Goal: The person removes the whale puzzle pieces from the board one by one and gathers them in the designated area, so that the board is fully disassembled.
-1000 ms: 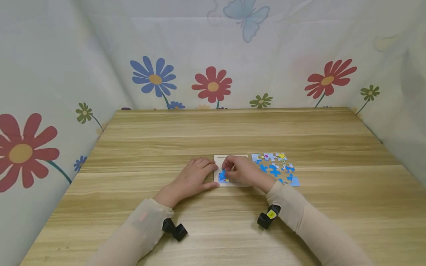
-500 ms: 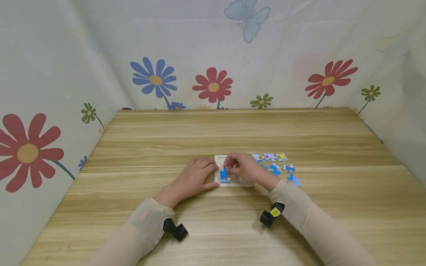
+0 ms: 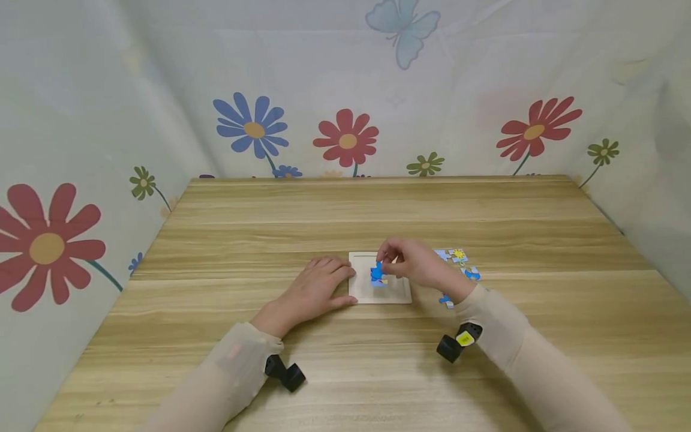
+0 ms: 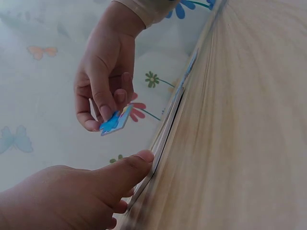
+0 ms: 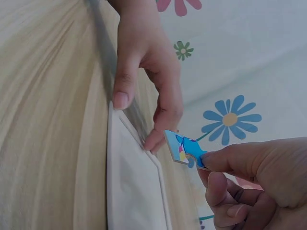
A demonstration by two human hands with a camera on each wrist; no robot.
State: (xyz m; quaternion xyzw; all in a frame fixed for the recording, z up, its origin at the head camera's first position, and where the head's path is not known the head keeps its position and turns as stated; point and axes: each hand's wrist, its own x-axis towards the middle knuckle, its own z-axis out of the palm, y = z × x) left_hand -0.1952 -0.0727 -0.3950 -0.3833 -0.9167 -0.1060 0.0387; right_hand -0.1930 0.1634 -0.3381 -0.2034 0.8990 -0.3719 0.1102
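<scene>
In the head view, a pale tray [image 3: 394,294] with a raised rim lies flat on the wooden table. My left hand [image 3: 315,285] rests at its left edge, thumb and fingertips touching the rim near two corners. Above the tray, my right hand [image 3: 418,264] pinches a blue jigsaw piece [image 3: 376,274] between thumb and forefinger. In the right wrist view the jigsaw piece [image 5: 184,149] is tilted, lifted clear of the tray, and shows pink and yellow print. My right forearm and hand hide part of the loose pieces.
Several loose jigsaw pieces [image 3: 471,273] lie to the right of the tray, some overlapping or close together. A flower-printed white cloth [image 3: 459,78] stands behind the table [image 3: 270,228] and along its sides. A black wrist camera [image 3: 450,347] sits on each forearm.
My right hand has lifted the blue jigsaw piece from the tray's lower left area and shifted it right and up. My left hand stays in place at the rim.
</scene>
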